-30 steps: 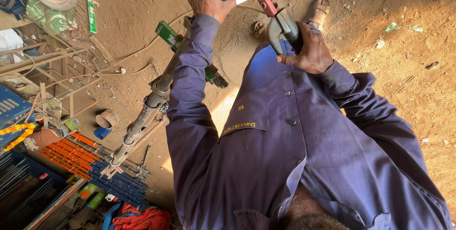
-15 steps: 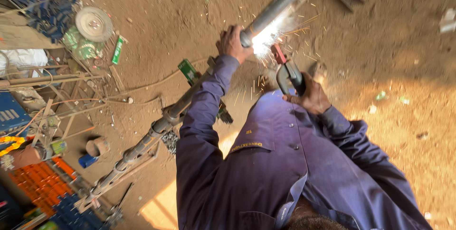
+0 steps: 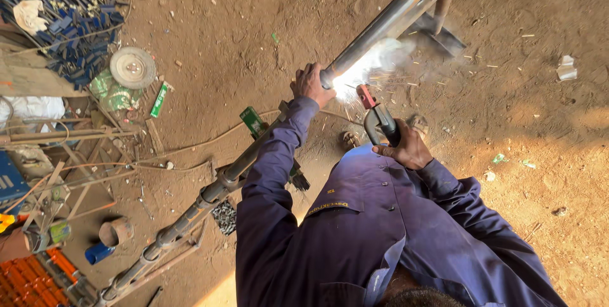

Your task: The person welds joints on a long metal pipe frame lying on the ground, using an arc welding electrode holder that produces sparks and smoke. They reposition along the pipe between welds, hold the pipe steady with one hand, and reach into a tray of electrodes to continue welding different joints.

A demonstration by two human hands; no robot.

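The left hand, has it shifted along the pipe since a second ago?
Cannot tell: the left hand grips the pipe beside the arc glare, but the camera itself swung, shifting the whole ground.

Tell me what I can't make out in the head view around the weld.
- Weld joint on the pipe: washed out by arc glare.
- Left hand palm: hidden behind the pipe.
- Electrode: lost in glare beyond the holder in the right hand.
- Pipe's ends: cut off by the frame's edges.

A bare dirt floor (image 3: pixel 241 34) carries workshop clutter: a grinding disc (image 3: pixel 132 67) and green packets (image 3: pixel 158 100) at left, paper scraps (image 3: pixel 566 68) far right.
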